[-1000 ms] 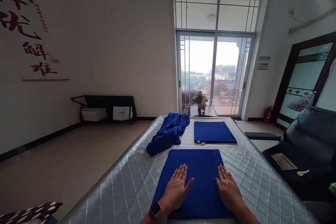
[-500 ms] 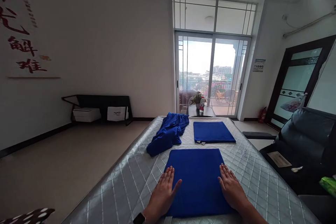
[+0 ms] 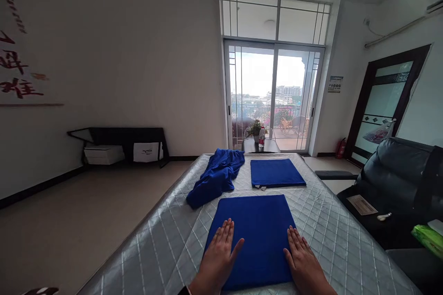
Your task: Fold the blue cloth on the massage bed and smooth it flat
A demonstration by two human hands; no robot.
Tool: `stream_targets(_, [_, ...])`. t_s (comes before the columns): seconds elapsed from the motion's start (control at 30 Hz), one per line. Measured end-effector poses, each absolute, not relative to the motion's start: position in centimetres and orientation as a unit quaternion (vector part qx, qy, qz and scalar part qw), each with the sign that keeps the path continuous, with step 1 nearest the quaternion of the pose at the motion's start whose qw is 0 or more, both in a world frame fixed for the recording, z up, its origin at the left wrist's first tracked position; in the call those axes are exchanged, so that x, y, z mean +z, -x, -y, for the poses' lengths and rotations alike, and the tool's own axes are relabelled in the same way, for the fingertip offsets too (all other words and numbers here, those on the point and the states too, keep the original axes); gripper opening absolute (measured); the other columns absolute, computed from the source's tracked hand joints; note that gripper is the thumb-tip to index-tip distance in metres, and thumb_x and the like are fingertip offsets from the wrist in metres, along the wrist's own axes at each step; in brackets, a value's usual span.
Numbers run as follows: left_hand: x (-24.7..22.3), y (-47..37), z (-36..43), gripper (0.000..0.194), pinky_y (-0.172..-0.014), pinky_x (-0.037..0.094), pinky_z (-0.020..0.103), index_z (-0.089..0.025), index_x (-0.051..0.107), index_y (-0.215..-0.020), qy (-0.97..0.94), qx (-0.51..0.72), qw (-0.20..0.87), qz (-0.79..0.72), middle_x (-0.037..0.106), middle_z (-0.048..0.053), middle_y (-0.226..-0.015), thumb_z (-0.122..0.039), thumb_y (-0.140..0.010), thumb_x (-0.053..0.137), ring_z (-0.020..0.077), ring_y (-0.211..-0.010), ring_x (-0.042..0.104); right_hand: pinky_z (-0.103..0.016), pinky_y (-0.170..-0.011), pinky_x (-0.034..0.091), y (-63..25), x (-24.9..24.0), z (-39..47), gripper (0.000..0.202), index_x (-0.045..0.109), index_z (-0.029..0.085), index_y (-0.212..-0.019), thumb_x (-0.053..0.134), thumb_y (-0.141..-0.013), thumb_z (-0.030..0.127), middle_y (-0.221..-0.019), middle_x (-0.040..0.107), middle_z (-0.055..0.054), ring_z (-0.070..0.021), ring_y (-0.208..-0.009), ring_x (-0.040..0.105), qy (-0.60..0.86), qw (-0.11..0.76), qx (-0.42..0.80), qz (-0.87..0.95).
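Observation:
A flat blue square of fabric, like a thin cushion [image 3: 258, 235], lies on the silver quilted mattress [image 3: 332, 235] right in front of me. On its left side my left hand [image 3: 219, 253] rests palm down, fingers stretched and thumb apart. My right hand [image 3: 302, 253] lies flat along the right edge, its fingers also extended. Neither hand grips anything. Farther back is a second flat blue square [image 3: 277, 172] with small white tags at its near edge. To its left lies a crumpled blue cloth [image 3: 218, 177].
A black armchair [image 3: 387, 189] stands to the right, with a card [image 3: 362, 204] and a green packet [image 3: 429, 238] on it. Beyond the mattress, a small table [image 3: 249, 146] bears a bottle [image 3: 261, 137] and a plant [image 3: 255, 129]. A black bench [image 3: 128, 136] is by the wall.
My right hand has slid slightly down the right edge, and my left hand has shifted a little inward over the blue square. The view has turned slightly right.

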State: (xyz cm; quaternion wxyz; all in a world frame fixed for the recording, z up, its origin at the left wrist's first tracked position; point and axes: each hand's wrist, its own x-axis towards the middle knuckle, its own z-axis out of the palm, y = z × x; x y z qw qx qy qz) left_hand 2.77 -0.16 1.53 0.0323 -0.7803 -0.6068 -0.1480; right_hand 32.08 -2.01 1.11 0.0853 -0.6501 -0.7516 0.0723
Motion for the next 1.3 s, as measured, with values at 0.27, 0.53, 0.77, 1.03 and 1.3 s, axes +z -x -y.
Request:
stream_targets(0.27, [1.8, -16.6, 1.0, 0.064, -0.12, 0.029, 0.043, -0.019, 0.022, -0.156, 0.899, -0.183, -0.032, 0.397, 0.027, 0.007, -0.16, -0.054, -0.102, 0.024, 0.0243, -0.148, 0.026, -0.042, -0.122, 0.016, -32.8, 0.2, 1.6, 0.06, 0.027, 0.014, -0.153, 0.027, -0.097, 0.036, -0.161, 0.016, -0.006, -0.0217, -0.149, 0.013, 0.628, 0.071, 0.058, 0.772])
stream_targets(0.53, [0.8, -12.5, 1.1, 0.064, -0.118, 0.032, 0.044, -0.019, 0.02, -0.156, 0.878, -0.149, -0.035, 0.453, 0.027, 0.008, -0.16, -0.054, -0.102, 0.021, 0.0249, -0.147, 0.027, -0.042, -0.122, 0.014, -32.9, -0.2, 1.4, 0.063, 0.023, 0.011, -0.153, 0.023, -0.099, 0.043, -0.161, 0.012, -0.005, -0.0208, -0.149, 0.01, 0.638, 0.083, 0.063, 0.763])
stream_targets(0.77, [-1.8, -0.3, 3.2, 0.068, -0.116, 0.035, 0.044, -0.023, 0.02, -0.154, 0.802, -0.102, 0.008, 0.589, 0.026, 0.005, -0.16, -0.062, -0.099, 0.027, 0.0274, -0.146, 0.031, -0.043, -0.123, 0.013, -33.0, -0.4, 1.4, 0.065, 0.022, 0.013, -0.154, 0.022, -0.099, 0.046, -0.161, 0.011, -0.004, -0.0209, -0.149, 0.01, 0.634, 0.098, 0.066, 0.764])
stream_targets(1.03, [-1.7, 1.8, 5.5, 0.068, -0.116, 0.035, 0.043, -0.022, 0.018, -0.153, 0.775, -0.118, 0.001, 0.621, 0.021, 0.005, -0.16, -0.061, -0.098, 0.03, 0.0272, -0.146, 0.029, -0.043, -0.123, 0.014, -33.1, -0.2, 1.5, 0.064, 0.025, 0.013, -0.153, 0.023, -0.099, 0.046, -0.16, 0.011, -0.002, -0.0202, -0.149, 0.01, 0.636, 0.082, 0.048, 0.766])
stream_targets(1.3, [-1.0, 0.6, 4.8, 0.067, -0.117, 0.033, 0.047, -0.025, 0.02, -0.153, 0.789, -0.116, -0.042, 0.602, 0.023, 0.005, -0.159, -0.061, -0.098, 0.033, 0.0299, -0.146, 0.027, -0.047, -0.121, 0.022, -35.6, -2.8, 2.5, 0.066, 0.033, 0.024, -0.15, 0.028, -0.096, 0.062, -0.158, 0.019, 0.0, -0.0255, -0.147, 0.019, 0.602, 0.067, 0.066, 0.793])
